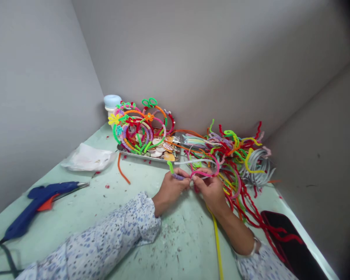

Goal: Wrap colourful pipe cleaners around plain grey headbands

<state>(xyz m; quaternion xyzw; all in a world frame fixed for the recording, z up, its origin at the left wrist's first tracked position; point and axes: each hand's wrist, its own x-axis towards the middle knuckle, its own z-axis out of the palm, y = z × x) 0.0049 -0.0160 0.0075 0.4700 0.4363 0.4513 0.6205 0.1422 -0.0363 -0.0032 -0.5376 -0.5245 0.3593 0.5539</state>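
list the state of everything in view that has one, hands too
left hand, closed on a purple, green-tipped pipe cleaner
right hand, closed on a pink pipe cleaner
glue gun, lying on its side; heat unclear
phone, screen dark, partly covered
headbands, piled up, decorated
tray, holding cutouts
container, lid on
plastic bag, crumpled
grey hoops, bunched together

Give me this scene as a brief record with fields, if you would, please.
Left hand grip: purple-and-green fuzzy stem, pinched
Right hand grip: bright pink fuzzy stem, pinched
On the left: blue-and-orange pistol-shaped glue gun
At the back: shallow metal tray bearing multicoloured fuzzy hoops and flat patterned cutouts
On the right: black rectangular phone, partly under red fuzzy stems
Surface: pale green table, speckled
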